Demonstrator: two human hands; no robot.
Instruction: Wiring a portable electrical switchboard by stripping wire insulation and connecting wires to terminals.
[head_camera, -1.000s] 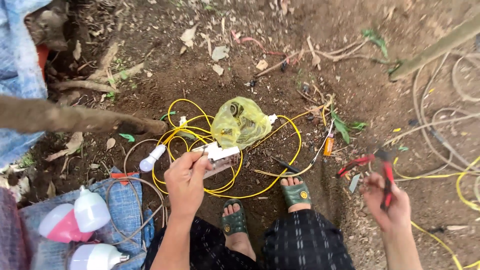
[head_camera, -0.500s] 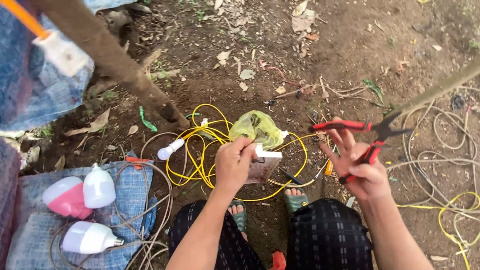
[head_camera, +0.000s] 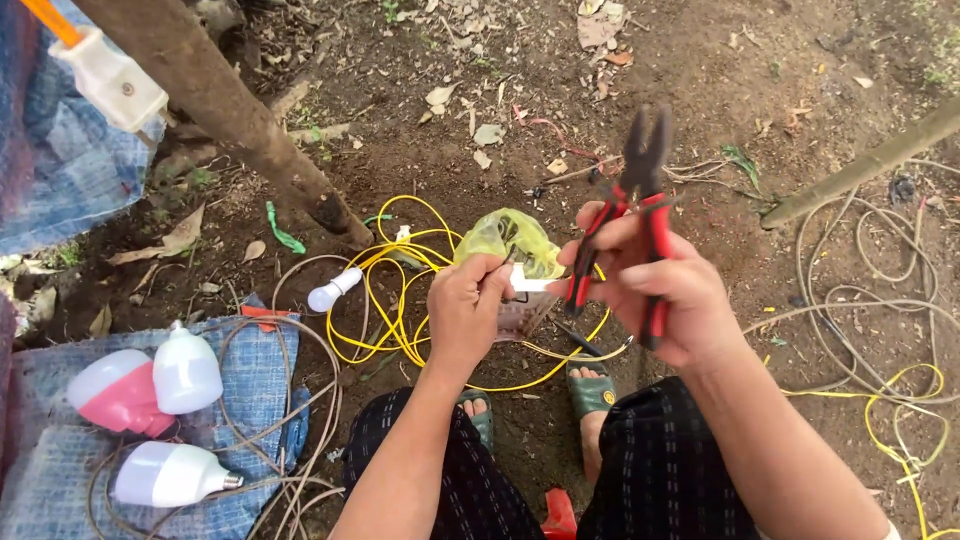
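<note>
The left hand (head_camera: 468, 315) held a small white fitting (head_camera: 527, 284) in a clenched grip at frame centre, while at its 3 o'clock the right hand (head_camera: 665, 300) grasped red-handled pliers (head_camera: 630, 215), jaws pointing to 12 o'clock, above the yellow wire coil (head_camera: 400, 300).

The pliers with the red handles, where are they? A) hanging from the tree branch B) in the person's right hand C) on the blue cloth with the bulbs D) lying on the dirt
B: the right hand is wrapped around the red handles of the pliers, holding them up above the ground with the dark tip pointing away, next to the left hand.
</note>
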